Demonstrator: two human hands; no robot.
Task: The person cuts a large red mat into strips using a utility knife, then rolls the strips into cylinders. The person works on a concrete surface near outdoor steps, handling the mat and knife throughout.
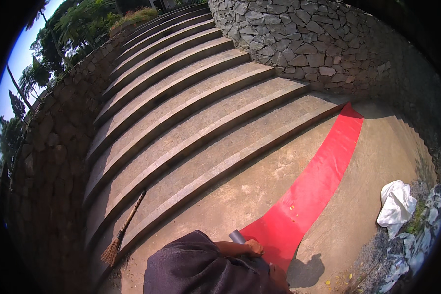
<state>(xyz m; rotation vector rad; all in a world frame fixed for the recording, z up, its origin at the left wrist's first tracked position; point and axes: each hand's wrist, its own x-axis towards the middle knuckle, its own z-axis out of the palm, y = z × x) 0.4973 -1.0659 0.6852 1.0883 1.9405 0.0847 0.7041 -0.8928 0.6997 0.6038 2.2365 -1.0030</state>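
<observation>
A long red carpet [311, 191] runs over the concrete ground from the foot of the steps toward me and bends at its near end. My left hand [254, 248] reaches out of a dark sleeve [193, 262] and is closed at the near end of the carpet. Beside its fingers sticks out a dark grey cylinder [237, 237], which looks like the end of a roll. My right hand [278, 278] shows only as a bit of skin at the lower edge, and its fingers cannot be made out.
Wide stone steps [181, 117] rise at the far left. A straw broom [122, 230] leans on the lowest ones. A stone wall [308, 44] stands behind the carpet's far end. White sheeting [396, 203] and crumpled plastic [402, 262] lie at the right.
</observation>
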